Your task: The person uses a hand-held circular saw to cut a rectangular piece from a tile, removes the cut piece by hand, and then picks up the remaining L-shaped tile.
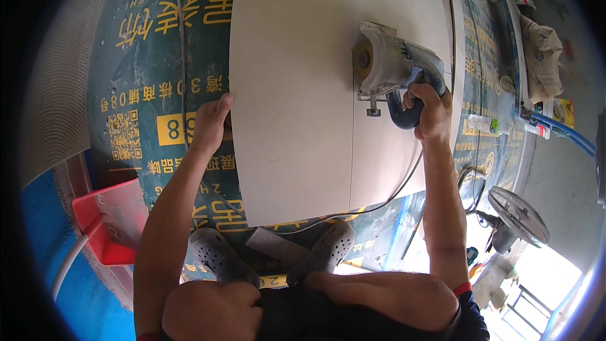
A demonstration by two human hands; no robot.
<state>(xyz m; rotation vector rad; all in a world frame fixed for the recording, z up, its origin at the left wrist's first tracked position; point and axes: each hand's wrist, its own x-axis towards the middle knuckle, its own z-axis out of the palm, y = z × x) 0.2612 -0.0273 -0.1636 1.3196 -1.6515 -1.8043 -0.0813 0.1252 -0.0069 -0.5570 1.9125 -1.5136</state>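
A large pale tile (297,107) lies in front of my knees. My right hand (433,112) is wrapped round the dark handle of a handheld tile cutter (398,63), which rests on the tile's right half. Its round blade faces left, and the blade's lower edge is hidden. A thin straight line runs from the cutter down to the tile's near edge. My left hand (211,123) grips the tile's left edge, thumb up at the rim and fingers partly hidden. The cutter's dark cord (404,183) trails over the tile's near right corner.
Dark green printed sheeting (142,132) covers the floor. A red dustpan-like scoop (113,221) stands at the left. On the right are a fan (517,215), a beige sack (541,57) and a plastic bottle (483,124). A grey block (278,246) lies between my clogs.
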